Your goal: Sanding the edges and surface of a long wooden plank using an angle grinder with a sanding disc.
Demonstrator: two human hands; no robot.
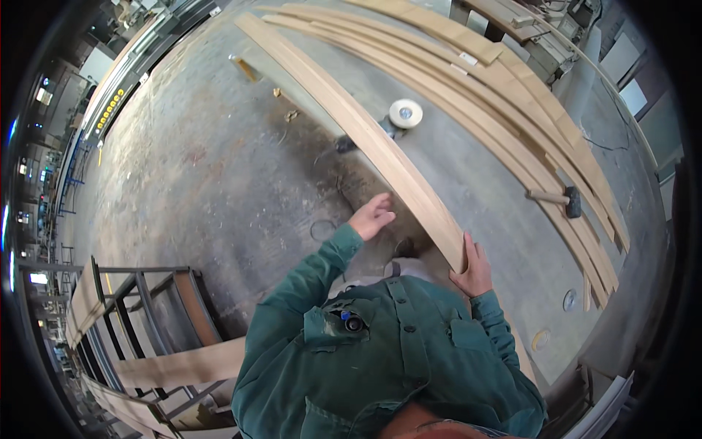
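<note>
A long, pale wooden board [358, 124] runs from the far left down to my body. My right hand [475, 269] is closed round its near end, thumb on the near side and fingers along the right edge. My left hand [373, 216] hovers just left of the board, fingers partly stretched and thumb apart, with nothing in it. A white roll of tape [406, 113] lies right of the board. Beneath the board a dark tool [346, 144] shows only in part; I cannot make out its kind.
Long wooden boards [468, 110] lie in layers on the grey table [504, 241] at right, with a black-headed mallet [573, 202] across them. A metal frame rack [150, 300] holding wood panels stands at lower left. Small scraps [291, 115] litter the concrete floor [190, 168].
</note>
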